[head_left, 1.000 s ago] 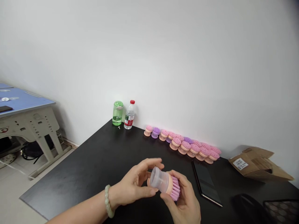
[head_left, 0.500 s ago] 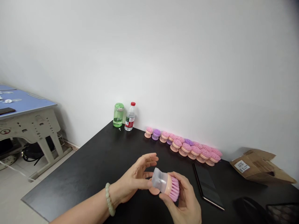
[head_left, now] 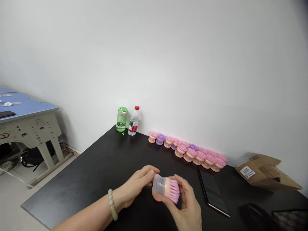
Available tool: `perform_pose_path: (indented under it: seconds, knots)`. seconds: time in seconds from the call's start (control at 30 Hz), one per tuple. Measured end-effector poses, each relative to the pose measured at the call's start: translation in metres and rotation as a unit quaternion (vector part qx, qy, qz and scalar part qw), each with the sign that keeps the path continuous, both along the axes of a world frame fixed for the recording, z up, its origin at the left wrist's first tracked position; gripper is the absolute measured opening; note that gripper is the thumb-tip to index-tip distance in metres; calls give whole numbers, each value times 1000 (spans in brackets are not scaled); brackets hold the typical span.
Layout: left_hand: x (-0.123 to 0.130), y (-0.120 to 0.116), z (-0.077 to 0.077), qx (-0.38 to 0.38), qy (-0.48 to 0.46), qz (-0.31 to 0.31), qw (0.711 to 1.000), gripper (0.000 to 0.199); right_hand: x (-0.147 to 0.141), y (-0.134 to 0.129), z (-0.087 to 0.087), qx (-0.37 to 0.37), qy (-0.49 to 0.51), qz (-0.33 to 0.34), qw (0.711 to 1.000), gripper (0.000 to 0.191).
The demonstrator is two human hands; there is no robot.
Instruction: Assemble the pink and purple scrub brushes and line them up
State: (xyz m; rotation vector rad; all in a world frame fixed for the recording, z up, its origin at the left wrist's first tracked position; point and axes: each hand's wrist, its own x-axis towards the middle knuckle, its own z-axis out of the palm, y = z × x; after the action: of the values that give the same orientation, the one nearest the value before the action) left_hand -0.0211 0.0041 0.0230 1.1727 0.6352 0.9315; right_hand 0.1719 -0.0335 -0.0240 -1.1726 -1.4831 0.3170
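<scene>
My right hand (head_left: 186, 202) grips a round scrub brush (head_left: 166, 188), its thumb and fingers around the head. The brush lies sideways, with pink bristles to the right, a peach collar in the middle and a translucent cup-shaped body to the left. Next to the clear end is my left hand (head_left: 138, 184), fingers stretched forward and slightly bent; whether they touch the brush is hard to tell. A beaded bracelet circles the left wrist. Below and behind the clear body, a peach round piece (head_left: 156, 195) shows partly; the brush covers the rest.
Several pink and purple brushes (head_left: 190, 154) stand in rows along the wall. A green bottle (head_left: 121, 119) and a red-capped water bottle (head_left: 133, 122) are at the back corner. To the right lie a dark phone (head_left: 213, 192) and a brown paper bag (head_left: 267, 173).
My left hand has turned, its spread fingers drawing closer together near the brush's clear end. My right hand and the brush have shifted slightly left, and the brush lies more level.
</scene>
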Motion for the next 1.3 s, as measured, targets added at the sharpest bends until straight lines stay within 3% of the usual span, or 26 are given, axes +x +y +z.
perform_pose_path:
  seconds: [0.07, 0.17, 0.37, 0.47, 0.57, 0.67, 0.8, 0.93, 1.0, 1.13, 1.3]
  knots:
    - [3, -2, -1, -28, 29, -8, 999, 53, 3, 2, -2, -16, 6, 18, 1000, 56]
    - [6, -2, -2, -40, -12, -28, 999, 44, 2, 1, -2, -52, 64, 16, 996, 61]
    - [11, -2, -12, 144, 81, 15, 986, 45, -2, 1, 4, -74, 148, 24, 986, 51]
    - [15, -2, -18, 83, 24, -18, 996, 49, 8, 5, 3, -41, 157, 41, 986, 45]
    - [15, 0, -15, 24, -26, 10, 999, 50, 15, 9, 0, -18, 149, 74, 986, 47]
    - [13, 0, -12, 13, -37, 27, 999, 46, 11, 11, -4, -49, 122, 75, 989, 54]
    - [13, -1, -16, 85, 59, 30, 994, 45, 4, 10, -8, -75, 67, 64, 993, 55]
    - [12, 3, -21, 172, 175, 37, 969, 53, 8, 12, -5, -49, -6, 57, 997, 47]
    - [9, 8, -20, 146, 142, 58, 977, 51, 13, 17, -4, -41, -20, 37, 998, 43]
    - [3, 18, -12, 11, -25, 103, 994, 45, 18, 28, -13, -67, -111, -3, 992, 40]
    - [1, 18, -10, -62, -93, 125, 986, 60, 13, 28, -36, -20, -297, 65, 952, 74]
